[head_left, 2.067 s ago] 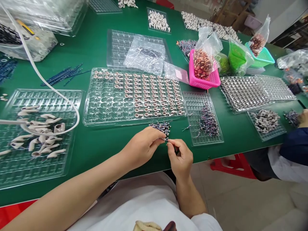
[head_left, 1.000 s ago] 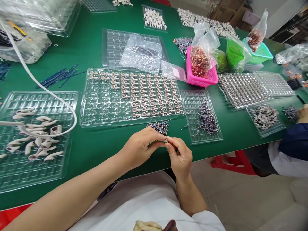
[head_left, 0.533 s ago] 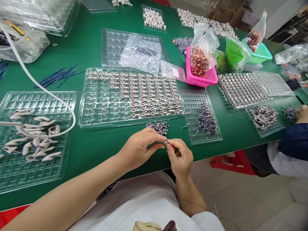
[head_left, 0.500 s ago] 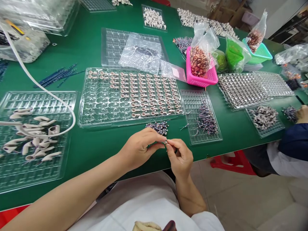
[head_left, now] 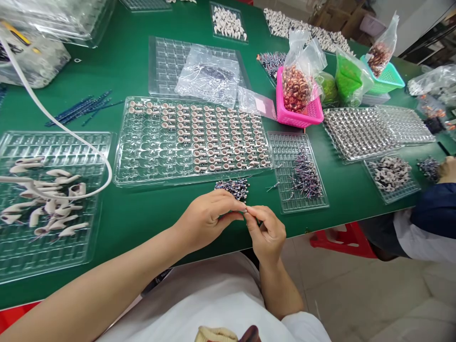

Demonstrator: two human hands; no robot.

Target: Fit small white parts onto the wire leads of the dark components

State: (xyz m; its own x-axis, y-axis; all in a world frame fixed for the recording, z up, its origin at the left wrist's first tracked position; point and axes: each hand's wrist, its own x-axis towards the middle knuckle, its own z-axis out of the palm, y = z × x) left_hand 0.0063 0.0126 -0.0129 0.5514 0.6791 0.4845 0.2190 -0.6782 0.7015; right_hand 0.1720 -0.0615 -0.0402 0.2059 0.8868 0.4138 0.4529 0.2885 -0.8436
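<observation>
My left hand (head_left: 210, 218) and my right hand (head_left: 265, 232) meet fingertip to fingertip over the table's near edge. Both are closed in a pinch around one tiny part, mostly covered by the fingers, so its kind cannot be made out. Just beyond the left fingers lies a pile of small dark wired parts (head_left: 233, 187). Behind it is a clear plastic tray (head_left: 153, 164) with rows of pale earphone-like shells (head_left: 213, 147), filled mainly on its right side. To the right, a smaller clear tray (head_left: 285, 199) carries a heap of thin wired parts (head_left: 306, 175).
A left tray (head_left: 81, 247) holds loose pale shells, and a white cable (head_left: 85, 140) loops over it. A pink basket (head_left: 309, 116) with bagged copper-coloured parts stands behind. Farther right are filled trays (head_left: 359, 133) and a co-worker's hand (head_left: 448, 168). A red stool (head_left: 345, 242) is below.
My hands stay almost in the same place, still pinched together. The small part between the fingertips shows less than before. The view has shifted slightly.
</observation>
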